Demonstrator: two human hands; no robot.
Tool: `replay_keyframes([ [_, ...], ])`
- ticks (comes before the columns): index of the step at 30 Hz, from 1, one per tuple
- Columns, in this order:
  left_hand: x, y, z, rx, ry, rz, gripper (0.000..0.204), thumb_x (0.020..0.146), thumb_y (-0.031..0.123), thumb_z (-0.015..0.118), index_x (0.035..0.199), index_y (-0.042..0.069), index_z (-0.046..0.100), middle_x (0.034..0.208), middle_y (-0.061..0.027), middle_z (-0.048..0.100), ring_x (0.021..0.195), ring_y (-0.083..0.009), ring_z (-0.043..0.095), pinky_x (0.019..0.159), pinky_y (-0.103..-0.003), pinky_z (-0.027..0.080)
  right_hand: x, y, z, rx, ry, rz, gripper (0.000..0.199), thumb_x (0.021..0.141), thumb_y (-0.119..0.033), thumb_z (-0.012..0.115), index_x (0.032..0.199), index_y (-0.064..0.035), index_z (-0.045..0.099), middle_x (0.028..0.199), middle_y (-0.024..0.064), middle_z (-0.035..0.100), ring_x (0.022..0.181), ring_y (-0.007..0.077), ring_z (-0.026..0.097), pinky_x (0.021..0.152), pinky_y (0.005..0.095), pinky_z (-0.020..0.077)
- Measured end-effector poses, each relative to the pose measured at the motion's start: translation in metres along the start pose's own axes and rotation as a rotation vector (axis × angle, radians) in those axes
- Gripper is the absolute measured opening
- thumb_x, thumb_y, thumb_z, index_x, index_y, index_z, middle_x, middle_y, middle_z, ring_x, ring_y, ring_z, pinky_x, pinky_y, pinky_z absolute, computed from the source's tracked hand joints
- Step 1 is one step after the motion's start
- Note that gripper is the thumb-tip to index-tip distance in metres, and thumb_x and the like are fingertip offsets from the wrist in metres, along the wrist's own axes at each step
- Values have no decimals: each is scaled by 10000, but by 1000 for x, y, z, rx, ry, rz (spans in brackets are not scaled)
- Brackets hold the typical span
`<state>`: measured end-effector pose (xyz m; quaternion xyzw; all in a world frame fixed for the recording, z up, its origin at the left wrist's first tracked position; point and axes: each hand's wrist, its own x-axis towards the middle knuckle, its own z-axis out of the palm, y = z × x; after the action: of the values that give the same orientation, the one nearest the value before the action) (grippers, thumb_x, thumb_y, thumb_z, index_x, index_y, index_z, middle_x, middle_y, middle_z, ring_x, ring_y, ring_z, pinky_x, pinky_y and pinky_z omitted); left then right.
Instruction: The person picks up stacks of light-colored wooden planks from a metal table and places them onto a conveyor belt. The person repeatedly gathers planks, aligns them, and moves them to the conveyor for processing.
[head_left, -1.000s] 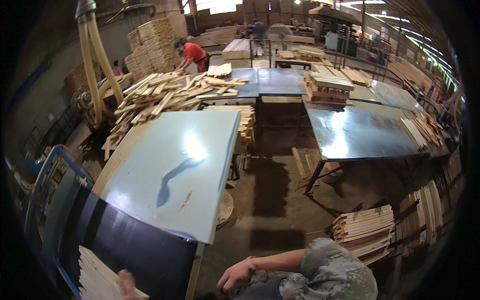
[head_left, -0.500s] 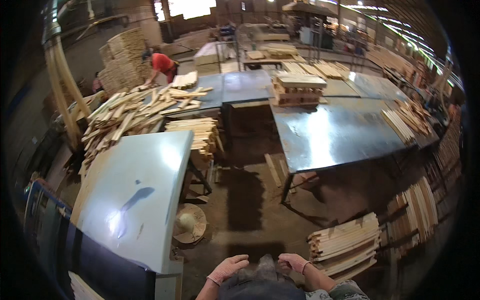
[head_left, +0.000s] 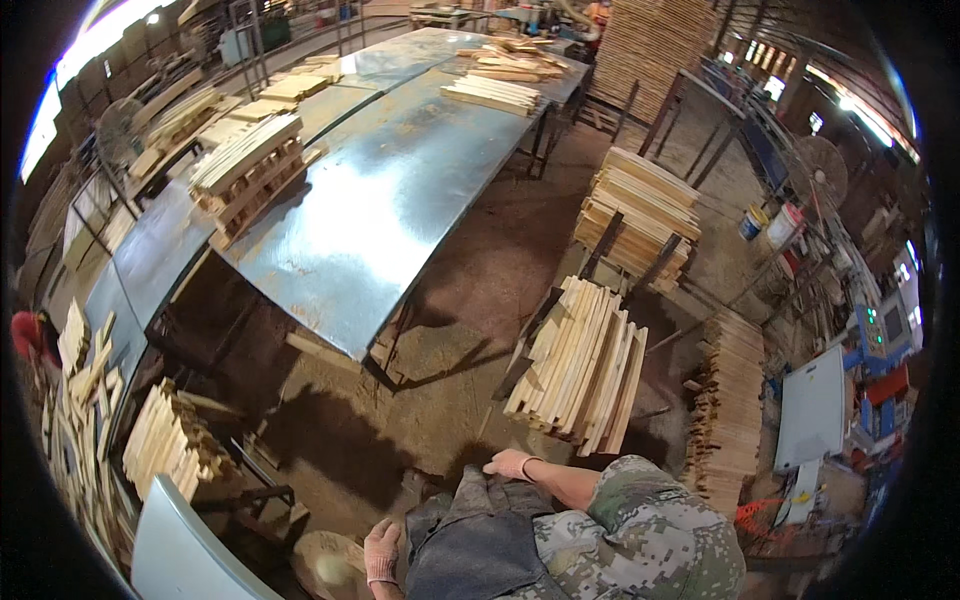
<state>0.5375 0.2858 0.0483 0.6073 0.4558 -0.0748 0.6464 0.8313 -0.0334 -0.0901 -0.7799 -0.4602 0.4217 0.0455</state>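
A long metal-topped bench [head_left: 380,210] stands on a dirt floor [head_left: 470,260] and carries stacked wood slats [head_left: 245,165]. Right of the bench, a rack holds a slat bundle [head_left: 580,365]. Below the bundle, left hand [head_left: 382,552] and right hand [head_left: 510,464] each grasp a dark apron [head_left: 478,535].

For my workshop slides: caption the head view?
Both gloved hands, left hand and right hand, grip a dark apron near stacked wooden slats.

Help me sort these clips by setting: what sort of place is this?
Most likely a woodworking shop or timber mill. Stacks of cut wooden slats stand on the dirt floor, more lie on long metal-topped tables, and tall lumber piles fill the back. Both hands rest on dark cloth.
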Motion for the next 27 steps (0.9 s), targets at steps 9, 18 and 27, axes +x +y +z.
replay_keyframes([
  [9, 91, 162, -102, 418, -18, 85, 661, 946, 438, 680, 1422, -20, 652, 1412, -224, 691, 1353, -325, 639, 1138, -388, 475, 23, -58, -56, 791, 299, 619, 574, 943, -500, 676, 1222, -2, 733, 1174, 182, 758, 1074, 272, 710, 914, 423, 543],
  [18, 160, 205, -110, 374, -169, 54, 692, 981, 503, 640, 1472, 16, 618, 1497, -197, 636, 1417, -341, 580, 1186, -385, 439, 124, -78, -158, 1049, 69, 653, 470, 965, -449, 680, 1025, 16, 716, 839, 107, 683, 735, 249, 630, 713, 411, 505],
  [27, 227, 263, -195, 362, 16, 21, 730, 989, 517, 638, 1514, 13, 580, 1523, -192, 619, 1426, -343, 569, 1186, -399, 432, 302, -170, -353, 1314, 59, 272, 360, 976, -338, 673, 901, -14, 534, 846, 79, 592, 809, 222, 531, 767, 416, 453],
])
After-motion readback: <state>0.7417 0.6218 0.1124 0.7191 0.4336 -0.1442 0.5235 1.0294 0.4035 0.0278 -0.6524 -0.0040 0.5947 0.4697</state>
